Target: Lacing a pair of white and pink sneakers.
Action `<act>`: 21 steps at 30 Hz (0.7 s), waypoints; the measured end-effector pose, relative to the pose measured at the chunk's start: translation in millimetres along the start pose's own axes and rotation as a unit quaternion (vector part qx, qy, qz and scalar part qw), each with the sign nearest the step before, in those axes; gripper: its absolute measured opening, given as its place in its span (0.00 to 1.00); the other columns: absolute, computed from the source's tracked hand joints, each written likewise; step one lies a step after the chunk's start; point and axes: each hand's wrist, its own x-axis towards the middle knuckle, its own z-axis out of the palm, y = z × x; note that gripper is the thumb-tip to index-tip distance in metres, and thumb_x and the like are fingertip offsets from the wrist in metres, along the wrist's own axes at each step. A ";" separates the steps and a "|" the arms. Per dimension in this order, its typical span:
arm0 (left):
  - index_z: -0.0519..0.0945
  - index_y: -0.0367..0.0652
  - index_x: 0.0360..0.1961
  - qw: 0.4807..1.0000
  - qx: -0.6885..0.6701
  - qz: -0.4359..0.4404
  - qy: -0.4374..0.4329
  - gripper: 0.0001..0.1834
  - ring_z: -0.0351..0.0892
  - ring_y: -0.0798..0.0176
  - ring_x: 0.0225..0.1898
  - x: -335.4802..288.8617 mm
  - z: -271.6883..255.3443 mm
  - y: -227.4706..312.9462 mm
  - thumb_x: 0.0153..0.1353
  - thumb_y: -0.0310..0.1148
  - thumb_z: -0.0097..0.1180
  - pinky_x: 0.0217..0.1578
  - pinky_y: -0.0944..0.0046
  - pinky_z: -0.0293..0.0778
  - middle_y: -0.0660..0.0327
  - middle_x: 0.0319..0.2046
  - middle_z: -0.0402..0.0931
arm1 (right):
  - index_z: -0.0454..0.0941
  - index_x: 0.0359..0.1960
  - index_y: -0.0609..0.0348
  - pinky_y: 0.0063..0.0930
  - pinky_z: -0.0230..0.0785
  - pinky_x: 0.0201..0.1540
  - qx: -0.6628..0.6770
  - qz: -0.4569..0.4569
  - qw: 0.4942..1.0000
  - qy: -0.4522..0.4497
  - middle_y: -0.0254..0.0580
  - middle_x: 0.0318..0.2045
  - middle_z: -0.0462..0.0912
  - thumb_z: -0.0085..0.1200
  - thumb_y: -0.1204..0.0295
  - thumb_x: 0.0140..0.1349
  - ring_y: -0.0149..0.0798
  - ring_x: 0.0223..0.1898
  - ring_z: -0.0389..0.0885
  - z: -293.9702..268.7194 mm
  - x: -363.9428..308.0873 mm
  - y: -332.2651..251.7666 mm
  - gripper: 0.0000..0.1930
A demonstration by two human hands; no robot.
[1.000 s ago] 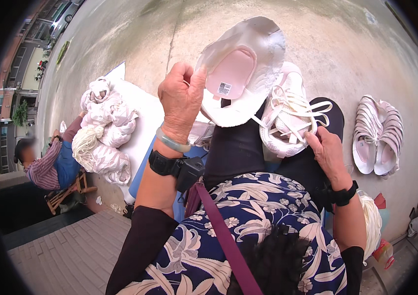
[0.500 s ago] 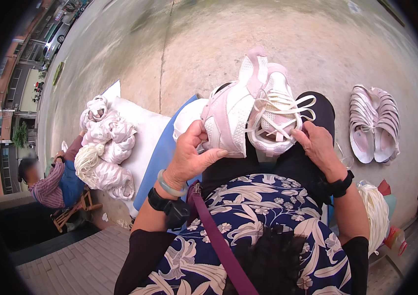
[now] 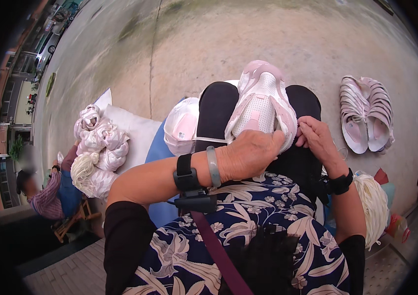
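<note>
A pale pink and white sneaker [image 3: 263, 101] rests on my lap, toe pointing away from me, over my black trousers [image 3: 217, 110]. My left hand [image 3: 248, 155] crosses in front of my body and grips the shoe at its near end. My right hand [image 3: 314, 137] holds the shoe's right side at the collar, fingers pinched at its edge. A second pink and white sneaker [image 3: 182, 127] lies to the left of my knees, its inside facing up.
A pair of pink and white sneakers [image 3: 366, 113] lies on the concrete ground at right. White bundles of shoes and yarn [image 3: 98, 147] sit on a white sheet at left. Cream yarn [image 3: 373, 206] lies by my right elbow. Another person [image 3: 46, 194] sits at far left.
The sneaker came down from in front of my face onto my lap and turned toe-away. My left hand dropped from high up and crossed over to grip its near end.
</note>
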 end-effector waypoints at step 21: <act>0.76 0.38 0.33 0.981 0.055 -0.029 0.184 0.11 0.75 0.49 0.24 -0.1 -27.0 -43.4 0.52 0.33 0.59 0.27 0.58 0.71 0.52 0.21 0.73 | 0.71 0.36 0.64 0.37 0.67 0.29 -0.275 -0.249 0.912 0.175 0.50 0.28 0.72 0.57 0.64 0.53 0.50 0.27 0.74 38.4 -1.8 -9.2 0.17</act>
